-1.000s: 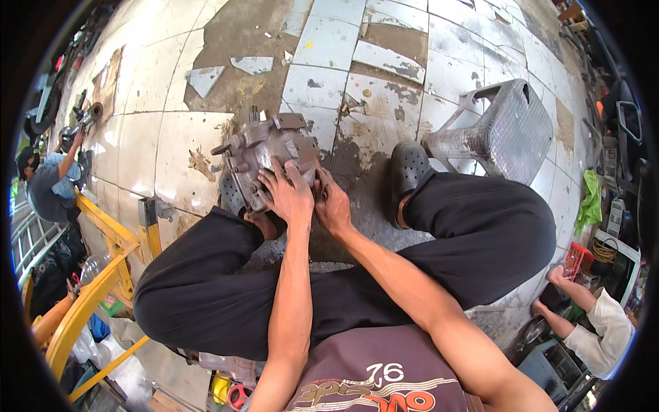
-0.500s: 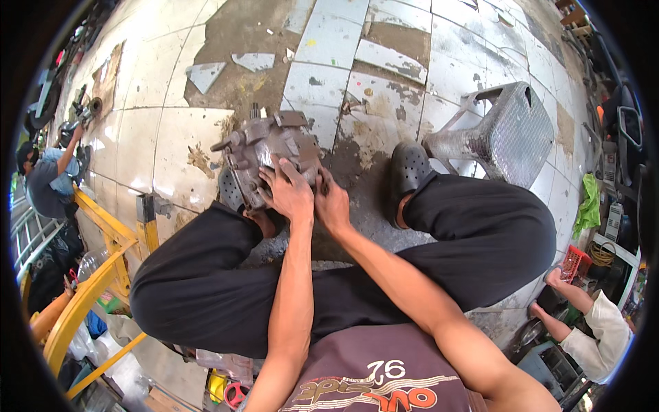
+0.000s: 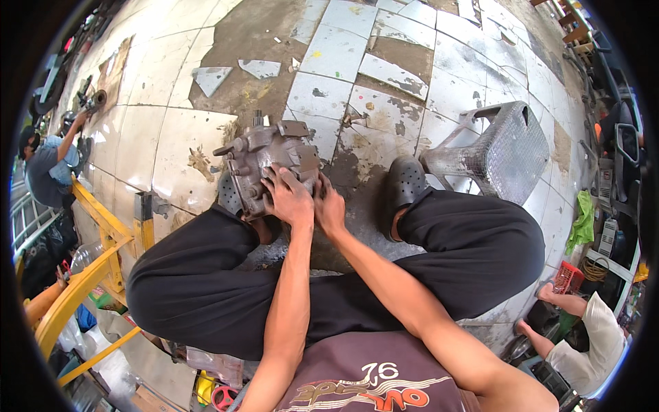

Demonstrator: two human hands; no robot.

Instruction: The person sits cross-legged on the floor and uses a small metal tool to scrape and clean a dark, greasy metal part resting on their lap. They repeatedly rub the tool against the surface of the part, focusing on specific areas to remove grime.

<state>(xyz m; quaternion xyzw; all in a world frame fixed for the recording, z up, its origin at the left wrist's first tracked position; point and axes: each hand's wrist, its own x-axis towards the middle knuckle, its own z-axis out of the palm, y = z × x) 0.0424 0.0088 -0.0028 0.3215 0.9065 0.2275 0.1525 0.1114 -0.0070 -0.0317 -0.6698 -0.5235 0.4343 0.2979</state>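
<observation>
Metal casting, left hand spread over its top, right hand at its side, hold unclear

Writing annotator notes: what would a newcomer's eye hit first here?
The brown-grey metal part, just left of centre: the left hand rests on top, the right hand is at its right side. Next, the silvery stool at right and the yellow frame at left. Tile shards lie towards the top.

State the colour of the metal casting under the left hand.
Brownish grey; the metal casting shows in the head view.
</observation>
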